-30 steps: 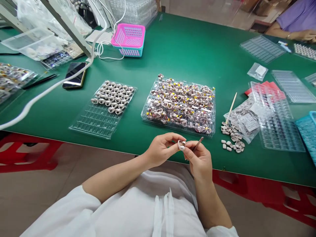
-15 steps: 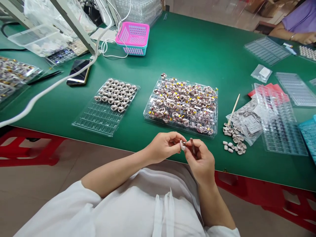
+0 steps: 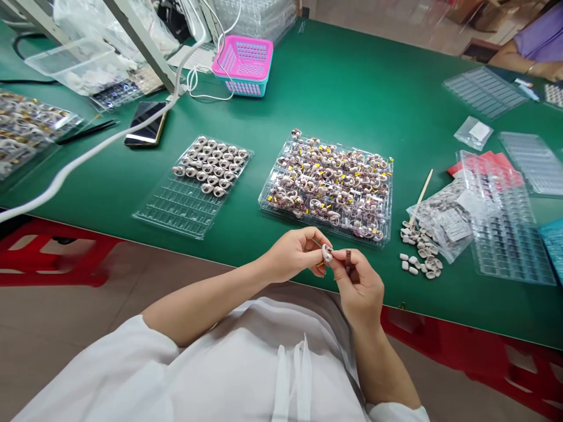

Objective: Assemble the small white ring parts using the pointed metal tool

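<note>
In front of my body, my left hand (image 3: 303,255) pinches a small pale ring-shaped housing (image 3: 326,253), with a bit of yellow showing under its fingers. My right hand (image 3: 358,281) presses thumb and forefinger against the right side of that housing. A narrow brown piece (image 3: 348,258) sticks up between the right hand's fingers; whether it is a tool or a strip I cannot tell. Just beyond the hands, a clear tray (image 3: 275,212) is heaped with similar pale housings with dark wires and yellow tabs. To the left lies a partly filled clear tray (image 3: 171,206) with rows of pale housings.
On the right are loose pale caps (image 3: 422,249), a wooden stick (image 3: 423,190), a plastic bag of parts (image 3: 446,217) and a clear tray (image 3: 510,234). A pink basket (image 3: 246,53), phone (image 3: 147,126), white cable (image 3: 65,173) and black tweezers (image 3: 90,131) lie left. Another person's arm (image 3: 512,58) rests far right.
The pale housing has turned between my fingertips and shows more of its face. The brown piece stands more upright in my right hand. The view has shifted slightly.
</note>
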The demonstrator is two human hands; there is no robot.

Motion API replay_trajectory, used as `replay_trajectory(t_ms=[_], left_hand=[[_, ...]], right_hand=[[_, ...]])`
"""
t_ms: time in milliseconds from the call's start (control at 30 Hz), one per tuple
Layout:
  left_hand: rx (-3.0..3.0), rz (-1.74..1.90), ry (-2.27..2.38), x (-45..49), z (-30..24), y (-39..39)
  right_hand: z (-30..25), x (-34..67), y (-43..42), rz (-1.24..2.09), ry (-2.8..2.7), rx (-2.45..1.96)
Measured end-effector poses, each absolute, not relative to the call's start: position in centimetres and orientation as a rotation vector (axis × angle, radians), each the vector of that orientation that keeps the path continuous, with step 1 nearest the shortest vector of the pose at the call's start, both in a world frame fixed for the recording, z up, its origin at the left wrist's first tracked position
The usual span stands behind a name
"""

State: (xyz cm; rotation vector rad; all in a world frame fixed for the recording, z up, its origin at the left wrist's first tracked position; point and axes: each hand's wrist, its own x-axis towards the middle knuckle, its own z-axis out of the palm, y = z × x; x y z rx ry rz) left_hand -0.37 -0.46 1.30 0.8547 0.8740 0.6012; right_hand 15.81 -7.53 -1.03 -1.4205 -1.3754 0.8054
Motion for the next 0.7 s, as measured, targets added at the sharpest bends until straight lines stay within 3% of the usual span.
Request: replay_trajectory(t_ms=[200, 700], left_hand=[[0.812, 0.453, 0.858, -0.8, 1.4, 0.2], [0.864, 0.39, 0.894, -0.5, 1.5, 0.8]], right_hand=[[0.0, 17.1, -6.9, 0.785, -1.692, -1.257], [-0.2, 17.2, -7.0, 0.719, -1.68, -1.349]])
